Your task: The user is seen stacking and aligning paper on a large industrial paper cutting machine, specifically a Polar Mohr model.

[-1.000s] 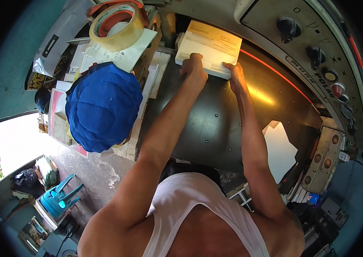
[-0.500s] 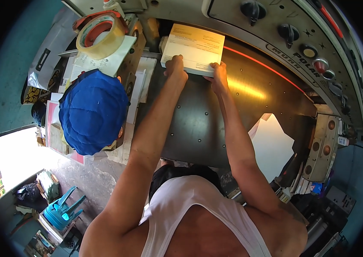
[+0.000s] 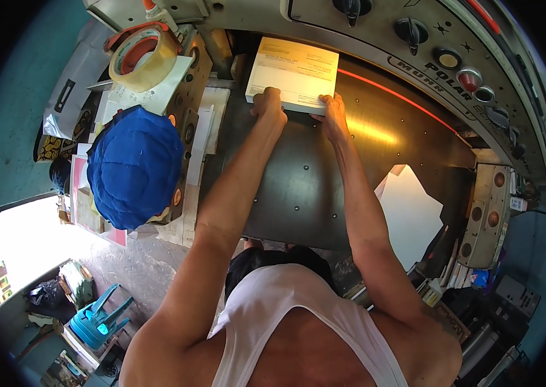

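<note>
A thick stack of printed sheets (image 3: 291, 68) lies toward the back of the dark metal machine bed (image 3: 298, 180), under warm light. My left hand (image 3: 269, 106) has its fingers curled against the stack's near left edge, and my right hand (image 3: 329, 113) grips the near right corner, thumb on top. A red light line runs across the bed to the right of the stack. A loose pile of white paper (image 3: 408, 213) lies at the right front of the bed, beside my right forearm.
At the left, a blue padded cloth (image 3: 134, 168) and tape rolls (image 3: 144, 61) sit on papers and boards. The control panel (image 3: 434, 71) overhangs the back right. A perforated metal block (image 3: 486, 213) stands at the right. A turquoise plastic stool (image 3: 97, 319) is behind at lower left.
The view has shifted, so the stack and my hands appear farther left than a second ago. Both hands stay on the stack; little else differs.
</note>
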`<state>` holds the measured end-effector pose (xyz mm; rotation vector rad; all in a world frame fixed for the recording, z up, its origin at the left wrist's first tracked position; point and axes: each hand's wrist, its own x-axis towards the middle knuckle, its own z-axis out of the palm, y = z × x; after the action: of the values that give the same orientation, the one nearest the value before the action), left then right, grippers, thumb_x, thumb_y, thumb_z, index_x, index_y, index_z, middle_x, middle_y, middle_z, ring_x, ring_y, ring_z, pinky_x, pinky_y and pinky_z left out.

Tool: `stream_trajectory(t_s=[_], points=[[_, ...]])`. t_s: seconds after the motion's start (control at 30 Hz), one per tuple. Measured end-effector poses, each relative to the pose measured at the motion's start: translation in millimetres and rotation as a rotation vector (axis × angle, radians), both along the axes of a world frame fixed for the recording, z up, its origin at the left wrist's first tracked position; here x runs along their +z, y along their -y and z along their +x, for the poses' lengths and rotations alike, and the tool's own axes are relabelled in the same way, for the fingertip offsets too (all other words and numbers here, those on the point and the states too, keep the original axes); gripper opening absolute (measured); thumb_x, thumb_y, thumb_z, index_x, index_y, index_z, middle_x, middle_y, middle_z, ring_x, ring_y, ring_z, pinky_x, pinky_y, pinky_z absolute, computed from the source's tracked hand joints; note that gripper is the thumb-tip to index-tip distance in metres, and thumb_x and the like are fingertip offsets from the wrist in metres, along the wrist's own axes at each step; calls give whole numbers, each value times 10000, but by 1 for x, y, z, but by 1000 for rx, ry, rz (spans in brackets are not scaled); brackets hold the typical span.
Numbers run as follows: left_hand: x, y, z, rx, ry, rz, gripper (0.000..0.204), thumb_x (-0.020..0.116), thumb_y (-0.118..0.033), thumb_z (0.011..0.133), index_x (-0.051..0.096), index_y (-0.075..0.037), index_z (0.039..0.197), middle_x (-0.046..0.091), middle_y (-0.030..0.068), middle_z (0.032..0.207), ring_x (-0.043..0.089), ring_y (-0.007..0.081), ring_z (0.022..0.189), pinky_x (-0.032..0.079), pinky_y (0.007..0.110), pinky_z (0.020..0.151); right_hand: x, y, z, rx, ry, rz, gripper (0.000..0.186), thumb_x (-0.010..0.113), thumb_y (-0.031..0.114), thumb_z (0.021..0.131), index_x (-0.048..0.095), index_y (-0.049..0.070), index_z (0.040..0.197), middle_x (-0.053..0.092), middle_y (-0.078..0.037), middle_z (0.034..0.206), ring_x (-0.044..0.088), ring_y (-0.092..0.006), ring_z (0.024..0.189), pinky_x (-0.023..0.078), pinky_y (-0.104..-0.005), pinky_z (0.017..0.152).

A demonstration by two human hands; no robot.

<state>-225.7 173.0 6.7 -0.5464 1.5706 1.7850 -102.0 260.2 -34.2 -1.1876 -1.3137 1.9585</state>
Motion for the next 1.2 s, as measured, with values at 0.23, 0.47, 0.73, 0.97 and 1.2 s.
stream_trajectory(t_s=[0.23, 0.47, 0.73, 0.97, 1.2], points=[[-2, -5, 0, 26, 41, -42, 594, 646, -33, 813, 509, 24, 1388, 445, 210, 1428, 533, 370, 1245, 483, 572, 996, -5, -8, 4, 11, 66, -12, 485, 575, 257, 931, 439, 11, 1326, 569, -184, 1220, 577, -298, 1101, 485, -486, 951], [-3, 3, 1, -60, -24, -50, 583, 658, -143, 828, 503, 64, 1350, 361, 275, 1423, 556, 331, 1144, 516, 427, 815, -2, 6, 28, -244, 518, 477, 793, 764, 385, 848, 422, -65, 1404, 465, -273, 1354, 520, -342, 1202, 439, -434, 1026], [-20, -18, -14, -101, 195, 356, 682, 548, -349, 918, 342, -167, 1541, 337, 138, 1599, 235, 407, 1489, -43, 706, 1131, 11, 155, 101, -57, 245, 778, 604, 759, 193, 851, 469, -24, 1335, 519, -217, 1235, 525, -344, 1158, 441, -435, 984], [0, -11, -2, -76, 100, 293, 661, 564, -278, 860, 426, -126, 1488, 475, 139, 1492, 420, 405, 1384, 120, 695, 1135, 20, 256, 289, 146, 247, 345, 290, 733, 96, 895, 636, 34, 1162, 691, -79, 1011, 676, -182, 900, 555, -323, 782], [-13, 13, 26, -592, -520, 273, 1106, 878, -123, 628, 180, -73, 1485, 410, 243, 1446, 477, 379, 1266, 431, 539, 1048, -45, 278, 466, 172, 1086, 487, 551, 640, 22, 833, 501, -5, 1365, 578, -225, 1317, 574, -375, 1208, 471, -429, 1026]])
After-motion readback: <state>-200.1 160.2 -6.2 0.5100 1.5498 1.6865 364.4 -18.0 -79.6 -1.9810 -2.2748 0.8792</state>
